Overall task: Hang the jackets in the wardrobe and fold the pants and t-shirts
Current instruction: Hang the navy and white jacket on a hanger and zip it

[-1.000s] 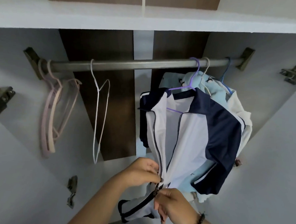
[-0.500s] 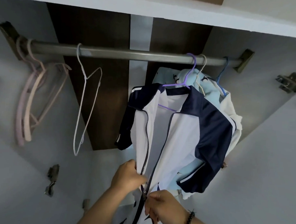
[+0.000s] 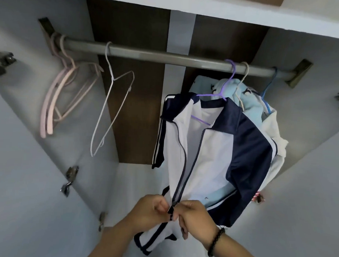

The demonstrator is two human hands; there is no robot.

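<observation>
Hanging from the rail on a purple hanger, the white-and-navy jacket runs long axis top to bottom, collar up by the rail, hem down toward the camera. It sits on the right half of the wardrobe, front facing us, zipper open from collar down to approx. the hands. Both hands meet at the lower end of the zip. Left hand: fingers curled, pinching the left front edge of the jacket just beside the slider. Right hand: fingers curled too, pinching the right edge w/ the zip end; a dark bead bracelet on that wrist. Hem hangs loose below the hands, swung to the left.

Behind the jacket, more garments on the same rail: a light blue one on a cream hanger, a white one on a blue hanger. Left side of the rail: a bare white wire hanger and a bunch of pink hangers at the far end. White shelf overhead.
</observation>
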